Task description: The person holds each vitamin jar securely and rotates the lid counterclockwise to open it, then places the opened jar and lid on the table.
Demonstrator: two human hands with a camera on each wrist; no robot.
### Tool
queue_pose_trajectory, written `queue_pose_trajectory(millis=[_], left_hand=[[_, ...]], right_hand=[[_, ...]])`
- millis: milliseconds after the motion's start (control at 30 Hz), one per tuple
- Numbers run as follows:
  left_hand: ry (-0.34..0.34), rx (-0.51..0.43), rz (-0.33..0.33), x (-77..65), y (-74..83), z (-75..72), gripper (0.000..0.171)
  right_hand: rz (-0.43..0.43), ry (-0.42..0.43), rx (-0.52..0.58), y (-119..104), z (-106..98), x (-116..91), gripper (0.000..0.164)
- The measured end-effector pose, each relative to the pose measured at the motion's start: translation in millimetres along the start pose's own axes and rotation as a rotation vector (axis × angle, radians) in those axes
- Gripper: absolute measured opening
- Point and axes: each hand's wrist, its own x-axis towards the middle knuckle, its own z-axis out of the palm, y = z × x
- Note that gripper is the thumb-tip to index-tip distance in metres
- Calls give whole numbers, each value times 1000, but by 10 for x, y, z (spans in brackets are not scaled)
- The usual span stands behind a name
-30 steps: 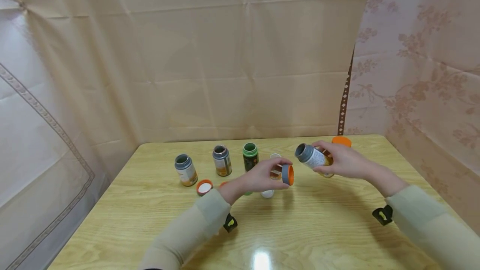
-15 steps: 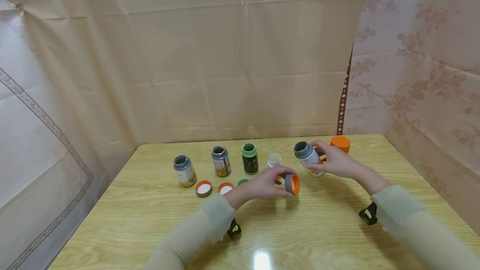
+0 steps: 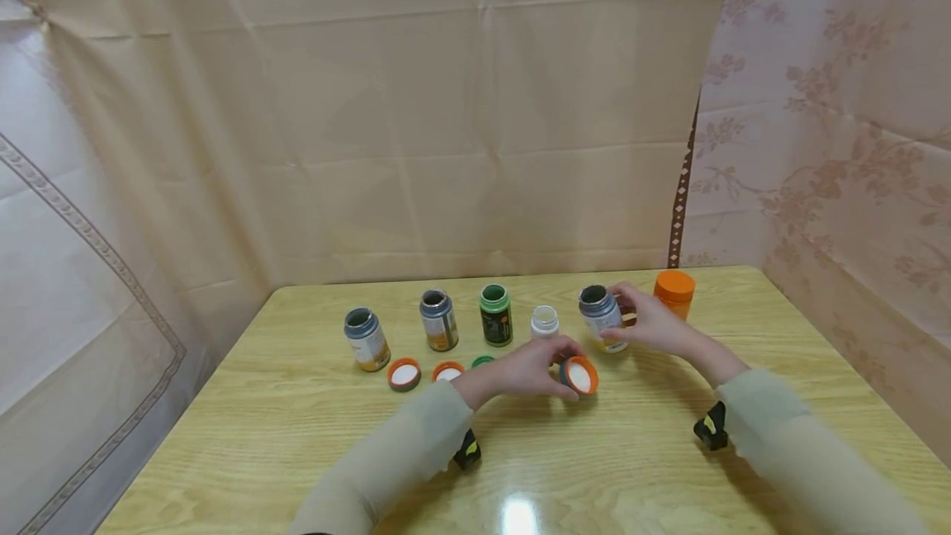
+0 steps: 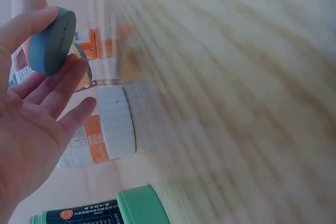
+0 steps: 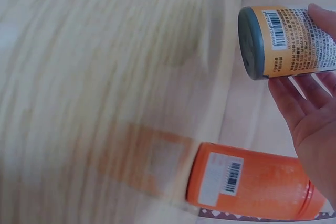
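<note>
My left hand (image 3: 533,366) pinches a grey-and-orange screw cap (image 3: 579,376) between thumb and fingers, its white lining turned up and to the right. My right hand (image 3: 654,324) grips an uncapped pill bottle (image 3: 603,322) with a grey neck and a white-and-yellow label. The bottle is nearly upright with its mouth up; in the right wrist view its dark base (image 5: 252,44) shows, seemingly just off the table. Cap and bottle are apart, the cap nearer to me. Just left of the bottle stands a white open bottle (image 3: 545,321), partly hidden by my left hand.
A closed orange bottle (image 3: 674,294) stands right of my right hand. Leftward stand an open green bottle (image 3: 495,316) and two open grey bottles, one (image 3: 440,320) nearer and one (image 3: 367,340) farther left. Loose caps (image 3: 404,374) lie in front of them on the wooden table (image 3: 282,436).
My right hand has brought its bottle from a strong tilt to nearly upright, lower and further left. My left hand has moved slightly right and toward me, turning the cap's inside upward.
</note>
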Motion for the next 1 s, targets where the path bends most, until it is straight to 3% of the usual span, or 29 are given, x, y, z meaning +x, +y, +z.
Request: queue_pose_trajectory(millis=[267, 600, 900, 1000], left_hand=[[-36, 10, -64, 62, -37, 45, 52], [-24, 44, -54, 98, -81, 93, 54], [-36, 176, -46, 130, -84, 107, 53], [-48, 176, -59, 141, -90, 113, 52]], right_hand=[[-6, -16, 57, 60, 89, 31, 62], [13, 7, 54, 124, 131, 39, 59], [31, 1, 85, 99, 116, 49, 58], [54, -5, 83, 110, 118, 47, 59]])
